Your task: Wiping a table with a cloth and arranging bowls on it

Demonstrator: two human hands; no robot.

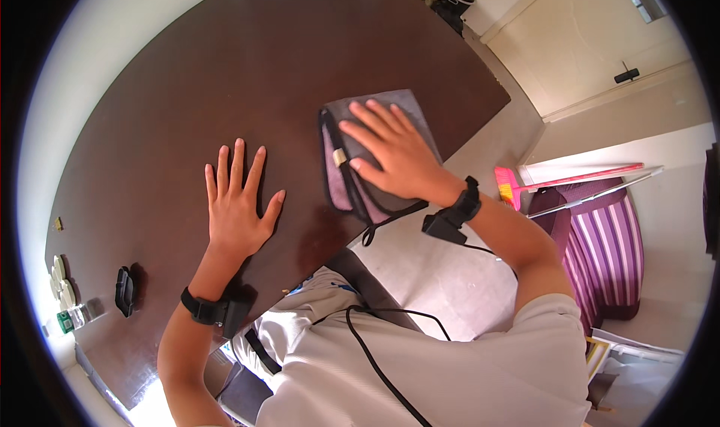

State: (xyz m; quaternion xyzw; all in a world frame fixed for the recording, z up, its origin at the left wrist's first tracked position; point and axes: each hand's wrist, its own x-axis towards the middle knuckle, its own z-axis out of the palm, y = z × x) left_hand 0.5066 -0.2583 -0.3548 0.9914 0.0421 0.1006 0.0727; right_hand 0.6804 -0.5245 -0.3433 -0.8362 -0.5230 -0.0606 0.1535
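A folded cloth (416,109), grey on top with pink layers and black edging, lies at the right front edge of the dark brown table (270,44). My right hand (394,151) rests on it, palm down, fingers spread. At the cloth's left side a small cream tag shows, and a black loop hangs from its near corner. Left of the cloth, my left hand (239,202) is flat on the bare tabletop with its fingers apart, holding nothing. Both wrists wear black straps with small black boxes.
A black tray-like object (125,292), pale rounded pieces (62,280) and a clear bottle with a green label (66,321) are at the left. Right of the table are a pink broom (509,188), a striped purple chair (607,247) and a door (585,38).
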